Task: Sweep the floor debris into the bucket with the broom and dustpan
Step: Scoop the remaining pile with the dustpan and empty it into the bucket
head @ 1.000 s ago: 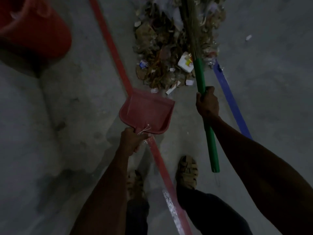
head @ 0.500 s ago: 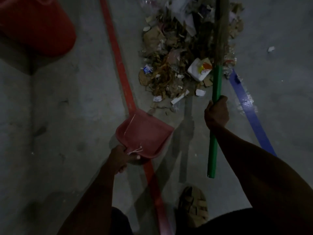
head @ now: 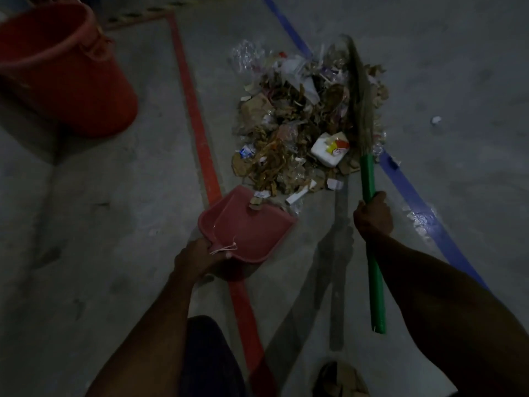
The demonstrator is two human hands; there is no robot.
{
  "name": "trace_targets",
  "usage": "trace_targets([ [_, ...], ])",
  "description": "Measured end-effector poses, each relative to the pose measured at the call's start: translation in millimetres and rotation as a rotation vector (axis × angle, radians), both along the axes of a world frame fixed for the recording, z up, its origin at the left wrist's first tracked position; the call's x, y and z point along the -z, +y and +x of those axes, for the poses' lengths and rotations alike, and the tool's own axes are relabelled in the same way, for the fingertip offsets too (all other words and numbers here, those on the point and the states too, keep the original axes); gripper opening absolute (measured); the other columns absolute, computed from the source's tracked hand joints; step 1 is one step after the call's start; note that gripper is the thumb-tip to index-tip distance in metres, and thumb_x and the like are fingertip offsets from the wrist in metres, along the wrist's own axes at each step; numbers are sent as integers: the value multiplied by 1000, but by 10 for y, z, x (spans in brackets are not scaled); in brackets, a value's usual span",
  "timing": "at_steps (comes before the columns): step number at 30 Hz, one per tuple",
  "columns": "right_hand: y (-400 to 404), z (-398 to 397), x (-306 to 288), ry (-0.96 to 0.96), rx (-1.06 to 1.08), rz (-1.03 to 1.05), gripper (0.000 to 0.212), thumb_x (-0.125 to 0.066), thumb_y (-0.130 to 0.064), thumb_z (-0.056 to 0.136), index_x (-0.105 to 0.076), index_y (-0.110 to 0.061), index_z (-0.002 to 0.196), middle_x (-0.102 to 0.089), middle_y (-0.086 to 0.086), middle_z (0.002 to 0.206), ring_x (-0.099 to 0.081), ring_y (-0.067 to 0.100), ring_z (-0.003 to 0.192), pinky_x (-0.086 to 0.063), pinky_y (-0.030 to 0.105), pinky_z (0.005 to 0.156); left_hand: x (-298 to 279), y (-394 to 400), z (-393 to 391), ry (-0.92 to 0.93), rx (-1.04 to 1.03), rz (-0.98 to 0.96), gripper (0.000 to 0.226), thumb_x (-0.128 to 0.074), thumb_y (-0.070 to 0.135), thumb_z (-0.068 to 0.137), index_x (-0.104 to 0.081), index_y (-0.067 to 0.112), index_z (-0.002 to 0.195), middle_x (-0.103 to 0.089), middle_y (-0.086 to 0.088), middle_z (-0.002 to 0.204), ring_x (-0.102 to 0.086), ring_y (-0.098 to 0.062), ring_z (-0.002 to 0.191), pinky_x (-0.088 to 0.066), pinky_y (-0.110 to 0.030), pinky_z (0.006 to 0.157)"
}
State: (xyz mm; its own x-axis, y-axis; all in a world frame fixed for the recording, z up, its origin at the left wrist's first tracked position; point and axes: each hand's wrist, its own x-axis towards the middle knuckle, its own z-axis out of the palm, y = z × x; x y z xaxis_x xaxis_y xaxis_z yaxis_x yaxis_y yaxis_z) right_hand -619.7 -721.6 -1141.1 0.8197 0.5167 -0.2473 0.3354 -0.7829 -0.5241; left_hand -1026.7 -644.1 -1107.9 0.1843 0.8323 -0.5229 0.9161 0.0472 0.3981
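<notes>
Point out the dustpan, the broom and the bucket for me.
dustpan (head: 252, 230), head view, on the pan's inner floor.
broom (head: 367, 179), head view, on the green handle above the hand.
bucket (head: 86, 90), head view, on the outer wall.

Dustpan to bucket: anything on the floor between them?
In the head view, only bare concrete and the red floor stripe lie between the dustpan and the bucket; no debris.

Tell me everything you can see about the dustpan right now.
The dustpan is pinkish-red and looks like plastic, with a raised rim and a thin string looped at the handle. The left hand grips that handle. The pan lies over the red floor line, its open lip against the near edge of the debris pile. A few small scraps sit at the lip.
</notes>
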Motion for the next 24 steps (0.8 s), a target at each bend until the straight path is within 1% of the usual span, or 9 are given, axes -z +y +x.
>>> trace_targets([
  [2,-56,-3,17,45,-43,17,33,-53,-29,102,-40,-9,124,-58,13,102,-59,31,86,-44,38,68,14,-10,85,-37,14,43,86,-63,88,51,-71,19,103,-72,-8,98,-68,-28,90,-46,-29,70],
  [5,-151,-122,5,148,-107,36,24,-54,-28,102,-39,-15,114,-58,13,100,-64,33,80,-59,51,70,44,-9,164,-96,30,62,87,-64,77,55,-70,11,111,-71,-13,104,-67,-31,93,-42,-29,70],
  [8,-202,-315,-43,232,-140,43,20,-55,-26,102,-37,-21,111,-57,12,99,-63,29,77,-60,44,61,55,64,164,-134,61,46,97,-66,83,51,-63,25,129,-69,-4,120,-65,-25,103,-52,-34,85],
  [10,-232,-426,-44,227,-143,56,20,-55,-27,102,-37,-20,109,-56,14,99,-63,31,76,-55,39,53,96,152,154,-157,104,68,104,-67,87,48,-55,34,136,-63,1,131,-62,-22,113,-51,-39,96],
  [12,-275,-494,-27,238,-135,73,22,-56,-28,102,-38,-19,109,-57,15,98,-65,33,75,-56,39,51,130,256,168,-138,157,96,107,-64,91,45,-55,36,136,-62,1,133,-61,-23,115,-50,-41,98],
  [14,-355,-531,-12,288,-132,83,23,-56,-30,102,-39,-19,111,-58,15,97,-64,30,71,-57,38,50,114,318,235,-84,168,107,102,-65,89,45,-59,34,130,-65,-3,127,-64,-26,110,-52,-42,93],
  [16,-465,-559,8,327,-164,92,25,-56,-31,102,-39,-18,115,-59,15,96,-60,24,65,-50,31,43,147,389,293,-23,174,107,90,-67,83,48,-65,28,120,-67,-6,117,-66,-29,101,-54,-41,87],
  [19,-655,-587,47,377,-215,92,28,-55,-32,103,-39,-19,122,-58,14,94,-58,22,63,-47,27,43,249,489,367,16,218,124,89,-64,90,48,-66,30,114,-68,-2,113,-66,-26,101,-55,-42,87],
  [24,-801,-493,70,328,-136,179,34,-57,-31,102,-44,-16,129,-62,16,95,-60,24,63,-46,24,39,240,551,413,64,260,187,70,-70,73,69,-65,20,115,-66,-8,116,-64,-30,104,-52,-43,90],
])
